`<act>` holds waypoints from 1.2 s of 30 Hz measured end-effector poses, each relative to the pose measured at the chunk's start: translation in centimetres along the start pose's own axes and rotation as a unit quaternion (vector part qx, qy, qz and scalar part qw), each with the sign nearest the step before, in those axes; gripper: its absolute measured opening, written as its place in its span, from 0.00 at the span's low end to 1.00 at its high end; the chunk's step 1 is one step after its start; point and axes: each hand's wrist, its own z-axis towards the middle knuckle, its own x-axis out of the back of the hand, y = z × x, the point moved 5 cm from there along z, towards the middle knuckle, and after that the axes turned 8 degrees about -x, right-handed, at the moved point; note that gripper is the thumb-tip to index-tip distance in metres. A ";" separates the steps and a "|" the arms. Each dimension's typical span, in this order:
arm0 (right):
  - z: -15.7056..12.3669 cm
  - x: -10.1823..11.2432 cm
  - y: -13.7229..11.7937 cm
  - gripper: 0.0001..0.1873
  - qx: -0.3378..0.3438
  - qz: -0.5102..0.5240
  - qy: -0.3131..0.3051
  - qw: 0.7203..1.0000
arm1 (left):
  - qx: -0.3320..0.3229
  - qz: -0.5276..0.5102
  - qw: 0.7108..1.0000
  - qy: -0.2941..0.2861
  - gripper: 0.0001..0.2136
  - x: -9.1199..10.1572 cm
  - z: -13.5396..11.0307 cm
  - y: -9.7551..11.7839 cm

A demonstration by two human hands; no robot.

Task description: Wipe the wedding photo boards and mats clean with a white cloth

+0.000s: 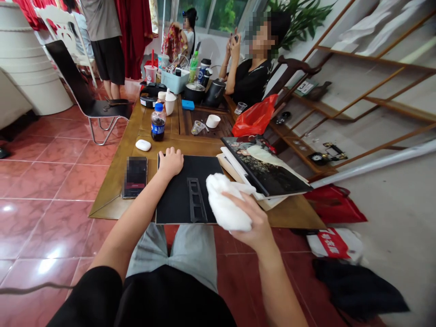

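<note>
Left hand (172, 161) at frame centre, laid over the top-left corner of a black panel (173, 197), fingers slightly apart, their tips at its upper edge; not closed round anything. Right hand (252, 222), right of lower centre, clamped on a bunched white cloth (225, 204), thumb side hidden by the folds. Cloth covers the panel's lower-right edge from this angle; contact between the two cannot be told. Panel sits mid-frame on the wooden table (107, 197), lower edge roughly along the table's near edge, legs in pale trousers just below. Black slotted bracket (196, 200) on the panel, running from its middle to the lower edge. Left of panel: phone (135, 177) just beside, a narrow strip of wood between, left forearm passing close to its lower-right corner. Above the phone, a white case (143, 145), then a dark-filled bottle (158, 122) with blue cap, near the left hand's fingers. Right of panel: stack of picture boards (269, 168), tilted, its left corner close to the panel's upper-right edge; little sideways room there. Stack's far corner reaches the table's right edge. Red bag (255, 116) just above the stack. More open wood left of the phone, at the table's lower-left corner. Seated person (252, 75) at upper right, well apart, both hands raised round a small device.
</note>
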 end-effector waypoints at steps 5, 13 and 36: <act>5.0 -0.8 -1.4 0.36 0.004 0.022 -0.012 1.000 | -0.043 0.015 0.999 0.007 0.20 0.2 -0.1 0.6; 8.3 -6.3 -2.1 0.31 0.023 -0.032 -0.124 0.991 | -0.040 0.011 0.999 -0.013 0.24 -0.1 -0.3 0.5; -3.0 -0.9 -5.8 0.38 0.107 -0.012 -0.165 0.980 | -0.026 -0.002 1.000 -0.004 0.26 -0.6 0.1 0.2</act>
